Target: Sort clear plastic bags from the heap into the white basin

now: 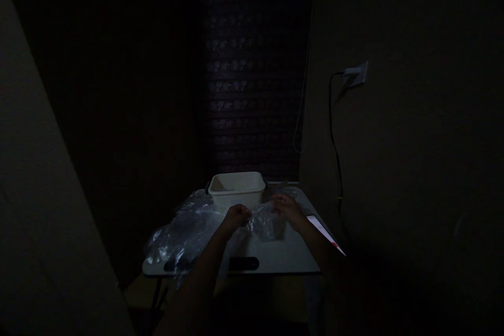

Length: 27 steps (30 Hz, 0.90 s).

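Note:
Between my two hands hangs a clear plastic bag (264,223), crinkled and shiny, just above the table. My left hand (237,215) pinches its left edge with closed fingers. At its upper right, the fingers of my right hand (286,206) are bent and closed on the plastic too. Right behind the bag stands a white plastic tub (238,198) with dark side handles; its inside is too dim to make out. A heap of clear plastic (185,231) lies to the left of my left hand and droops over the table's front edge.
The small white folding table (283,262) has dark handle slots along its front. A lit phone (326,234) lies at the right edge. A charger (352,71) with a hanging black cable sits in the right wall's socket. A blind (236,89) covers the back.

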Each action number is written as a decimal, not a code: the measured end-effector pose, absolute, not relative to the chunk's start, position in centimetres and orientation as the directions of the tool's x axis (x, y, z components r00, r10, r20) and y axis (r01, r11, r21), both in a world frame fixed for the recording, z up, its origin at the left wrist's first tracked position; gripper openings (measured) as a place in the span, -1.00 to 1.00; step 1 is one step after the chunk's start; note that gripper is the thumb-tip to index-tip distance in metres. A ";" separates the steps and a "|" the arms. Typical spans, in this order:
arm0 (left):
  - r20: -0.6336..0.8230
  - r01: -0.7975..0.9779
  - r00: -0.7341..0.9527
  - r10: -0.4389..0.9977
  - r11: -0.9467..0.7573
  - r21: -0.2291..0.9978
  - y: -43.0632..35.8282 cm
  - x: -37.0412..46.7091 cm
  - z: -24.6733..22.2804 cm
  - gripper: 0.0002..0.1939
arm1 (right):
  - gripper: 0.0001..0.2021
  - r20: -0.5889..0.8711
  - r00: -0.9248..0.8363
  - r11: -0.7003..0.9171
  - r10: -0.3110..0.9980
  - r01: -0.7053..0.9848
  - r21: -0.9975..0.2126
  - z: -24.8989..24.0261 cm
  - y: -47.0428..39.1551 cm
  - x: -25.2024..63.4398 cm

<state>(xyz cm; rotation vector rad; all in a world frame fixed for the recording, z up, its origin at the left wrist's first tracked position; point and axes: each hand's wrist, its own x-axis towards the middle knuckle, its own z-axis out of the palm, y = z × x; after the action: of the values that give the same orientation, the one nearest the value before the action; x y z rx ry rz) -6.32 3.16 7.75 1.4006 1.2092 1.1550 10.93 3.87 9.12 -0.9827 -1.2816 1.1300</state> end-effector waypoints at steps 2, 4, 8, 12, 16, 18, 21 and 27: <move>0.074 0.155 0.055 0.996 -0.082 0.984 3.1 -6.5 7.7 -0.84 | -0.69 0.192 -0.035 0.186 0.981 -0.143 -0.972 9.0 4.0 11.0; 0.071 0.165 0.070 0.995 -0.082 0.983 3.0 -6.7 7.7 -0.85 | -0.67 0.206 -0.030 0.199 0.978 -0.153 -0.968 9.0 4.1 11.1; -0.070 0.199 0.266 0.961 0.016 0.980 2.4 -7.2 7.7 -0.83 | -0.68 0.223 -0.015 0.221 0.975 -0.079 -0.972 9.0 4.3 11.4; -0.152 0.261 0.311 0.938 0.070 0.963 2.2 -7.7 7.8 -0.86 | -0.71 0.211 -0.038 0.210 0.977 -0.027 -0.977 8.9 4.3 11.7; -0.025 0.108 0.240 0.971 -0.001 0.994 2.6 -7.9 8.2 -0.84 | -0.74 0.135 -0.137 0.143 0.981 0.053 -0.988 8.4 4.3 12.1; 0.043 -0.016 0.162 0.986 -0.041 0.999 2.8 -7.8 8.4 -0.84 | -0.73 0.094 -0.179 0.115 0.979 0.107 -0.988 8.1 4.3 12.3; 0.066 -0.052 0.047 0.997 -0.063 0.997 3.0 -7.8 8.6 -0.76 | -0.70 0.078 -0.179 0.115 0.981 0.205 -0.972 7.7 4.6 12.6; 0.018 0.164 0.057 0.998 -0.027 0.986 2.7 -7.9 8.5 -0.61 | -0.79 0.358 -0.066 0.342 0.931 0.500 -0.796 7.1 5.6 13.0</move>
<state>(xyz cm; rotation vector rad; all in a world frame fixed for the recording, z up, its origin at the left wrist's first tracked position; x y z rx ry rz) -7.85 2.67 8.55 1.3726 1.2769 1.1016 13.01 5.62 7.14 -1.2885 -1.7067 0.6027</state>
